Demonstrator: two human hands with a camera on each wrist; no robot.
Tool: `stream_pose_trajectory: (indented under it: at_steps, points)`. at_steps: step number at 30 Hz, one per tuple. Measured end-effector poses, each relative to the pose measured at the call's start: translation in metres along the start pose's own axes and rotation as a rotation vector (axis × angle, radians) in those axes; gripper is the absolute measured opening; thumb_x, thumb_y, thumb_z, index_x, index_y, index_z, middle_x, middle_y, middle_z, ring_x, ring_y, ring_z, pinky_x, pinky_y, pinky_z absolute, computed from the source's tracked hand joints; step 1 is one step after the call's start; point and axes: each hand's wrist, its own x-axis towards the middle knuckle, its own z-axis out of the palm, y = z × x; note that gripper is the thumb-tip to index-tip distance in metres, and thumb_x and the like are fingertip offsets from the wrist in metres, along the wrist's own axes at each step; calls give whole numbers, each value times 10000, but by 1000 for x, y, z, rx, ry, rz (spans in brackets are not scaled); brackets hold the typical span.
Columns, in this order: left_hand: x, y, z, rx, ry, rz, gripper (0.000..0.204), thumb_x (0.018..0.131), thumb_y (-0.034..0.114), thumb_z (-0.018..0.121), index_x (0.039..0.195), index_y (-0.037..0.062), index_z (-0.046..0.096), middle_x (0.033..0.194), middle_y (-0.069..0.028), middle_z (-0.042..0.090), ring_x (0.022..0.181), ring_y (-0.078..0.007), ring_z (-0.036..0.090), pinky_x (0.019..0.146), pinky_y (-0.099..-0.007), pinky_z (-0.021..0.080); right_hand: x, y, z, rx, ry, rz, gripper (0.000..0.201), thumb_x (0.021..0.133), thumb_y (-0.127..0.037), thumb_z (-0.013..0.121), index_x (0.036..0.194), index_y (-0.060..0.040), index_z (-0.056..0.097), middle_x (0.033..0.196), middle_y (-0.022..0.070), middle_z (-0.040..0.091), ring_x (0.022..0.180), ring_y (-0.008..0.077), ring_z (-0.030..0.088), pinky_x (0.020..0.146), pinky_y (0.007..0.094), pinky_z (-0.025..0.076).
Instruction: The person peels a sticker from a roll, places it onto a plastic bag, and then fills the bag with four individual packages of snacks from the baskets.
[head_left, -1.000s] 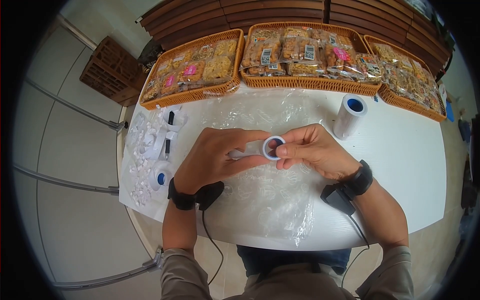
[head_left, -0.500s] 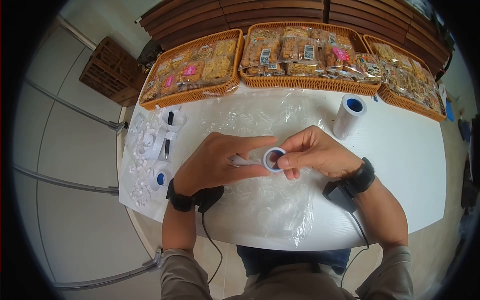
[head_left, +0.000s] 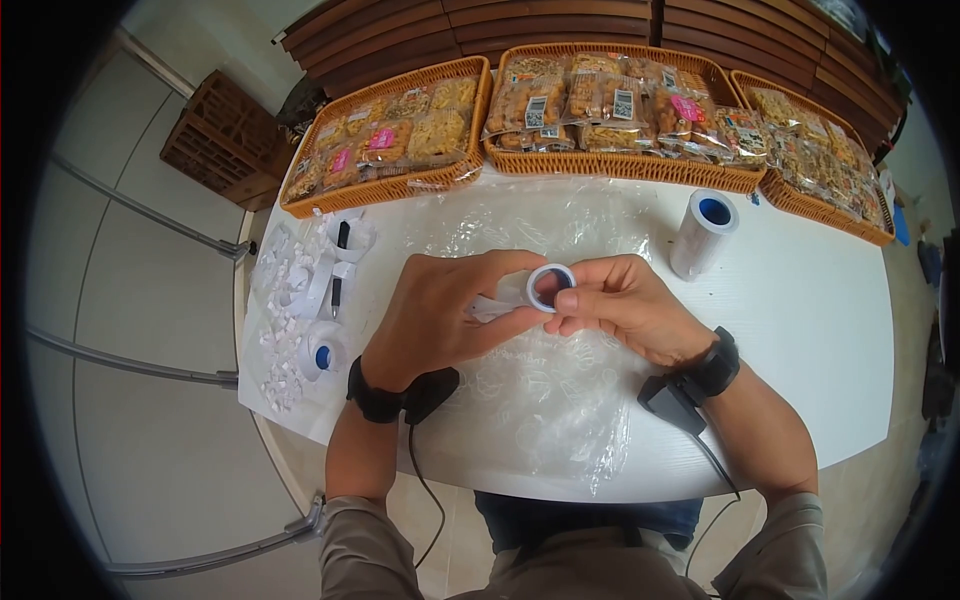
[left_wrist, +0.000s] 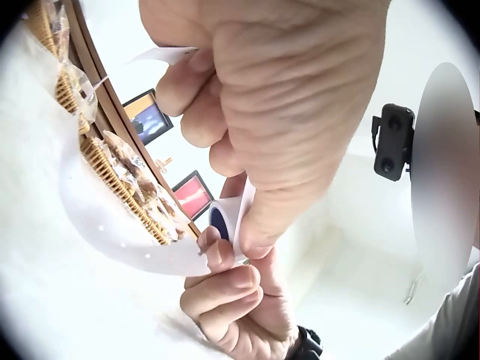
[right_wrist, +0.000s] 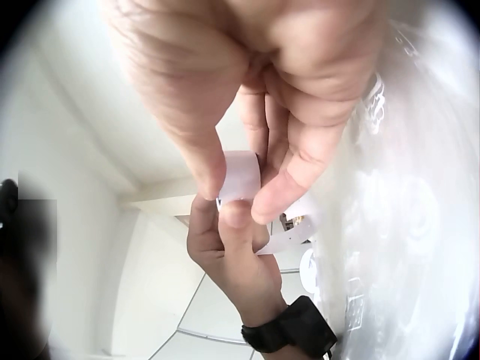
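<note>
Both hands meet over the middle of the table at a small roll of white label tape [head_left: 533, 285] with a blue core. My left hand [head_left: 435, 305] holds the roll's left side between thumb and index finger. A loose white strip [left_wrist: 161, 55] comes out between its curled fingers in the left wrist view. From the other side, my right hand [head_left: 640, 312] pinches the roll's rim, its thumb over the core opening. In the right wrist view the roll [right_wrist: 241, 172] sits among the fingertips of both hands.
Clear plastic film [head_left: 520, 400] lies under the hands. A taller white roll [head_left: 698, 245] stands at the right. Paper scraps [head_left: 280, 320], a black pen [head_left: 336, 298] and another roll [head_left: 322, 340] lie at the left. Wicker baskets [head_left: 625, 170] of packaged snacks line the back.
The roll and both hands dipped toward me, then moved back away from me. My left index finger, lifted off the roll half a second ago, is back at its rim.
</note>
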Motion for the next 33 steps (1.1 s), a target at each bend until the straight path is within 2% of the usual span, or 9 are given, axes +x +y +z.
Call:
stream_pose_trajectory:
  at_steps: [4,8,11,16,19,22,25,31,33]
  points:
    - [1,4,-4,21,-34,-21,462,676,178,897,1100,117,724,567,2,512,476,-94,447,472,-257,332,0,1,-4,-38,-25,5,294,910,-169,748,1122,31,712,907,100,742,763,112,690,715,232,556]
    - [0,6,-8,-51,-76,-38,488,667,181,901,1121,122,732,579,-2,546,483,-93,467,485,-251,355,-2,-4,-3,-82,-79,-7,261,906,-144,751,1100,28,724,879,84,740,721,89,663,655,216,524]
    - [-1,4,-3,-69,-51,24,507,662,179,902,1139,127,736,603,-10,590,488,-95,491,493,-244,373,-2,-6,-5,-98,-94,4,257,900,-141,757,1094,25,727,884,80,739,731,90,662,654,217,518]
    - [0,5,-1,-37,-17,35,492,659,186,907,1118,116,743,670,-37,667,504,-101,544,493,-231,396,-1,-1,-4,-5,-66,-17,279,921,-170,734,1125,20,711,931,87,741,761,103,674,726,228,550]
    - [-1,0,2,-34,81,78,463,662,197,913,1084,104,747,654,-29,652,506,-100,548,484,-232,389,0,1,-1,12,-40,-9,291,935,-185,717,1144,17,699,945,90,740,769,111,681,762,238,565]
    - [-1,1,-4,15,-46,67,445,724,219,880,1108,110,683,835,-75,733,668,-194,716,564,-265,521,2,4,-3,-34,-25,-25,278,944,-191,707,1134,11,698,929,89,738,773,112,685,755,242,566]
    - [0,2,-6,19,-54,80,447,726,230,880,1111,115,684,797,-58,716,649,-181,700,563,-265,516,1,4,-4,-55,-50,-30,250,948,-200,702,1093,4,709,888,82,732,757,105,677,721,239,556]
    - [-3,2,-8,-50,-110,-25,448,726,262,882,1115,148,691,630,-1,573,539,-160,584,512,-278,430,-2,-3,-5,-79,-91,11,242,938,-237,716,998,-3,728,799,53,705,684,88,632,651,214,506]
    - [-3,0,-7,-80,-106,-16,443,723,266,885,1106,153,693,621,2,558,527,-159,569,506,-282,412,-2,-3,-6,-76,-107,29,249,934,-245,720,986,-2,728,792,49,699,676,86,623,644,207,492]
